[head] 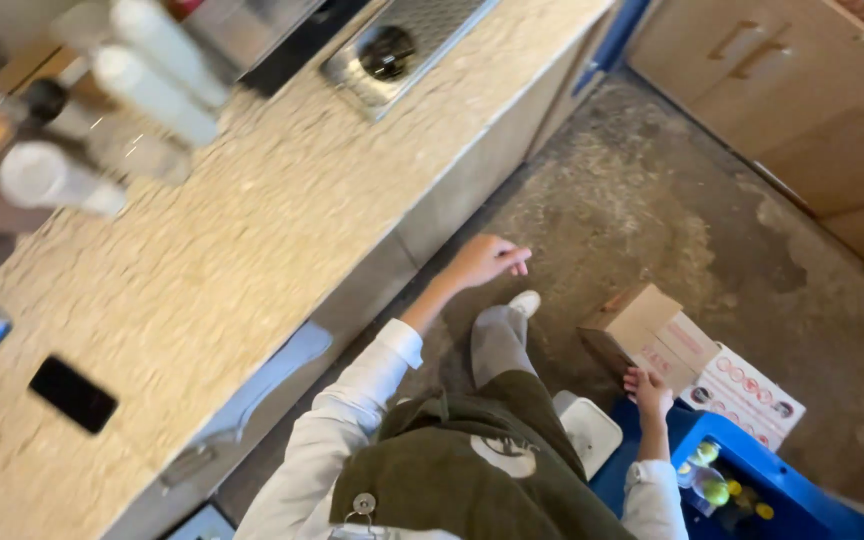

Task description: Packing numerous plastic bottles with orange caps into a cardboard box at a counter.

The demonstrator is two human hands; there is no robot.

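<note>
My left hand hangs out in front of me above the floor, fingers loosely curled, holding nothing. My right hand reaches down beside my leg and touches the near edge of an open cardboard box that lies on the floor. It is hard to tell whether the fingers grip the flap or only rest on it. I wear a white long-sleeved shirt, a dark green apron and grey trousers.
A speckled stone counter runs along my left, with a black phone, several pale bottles and a metal drip tray. A blue crate of bottles stands at my right foot. Wooden cabinets line the far right.
</note>
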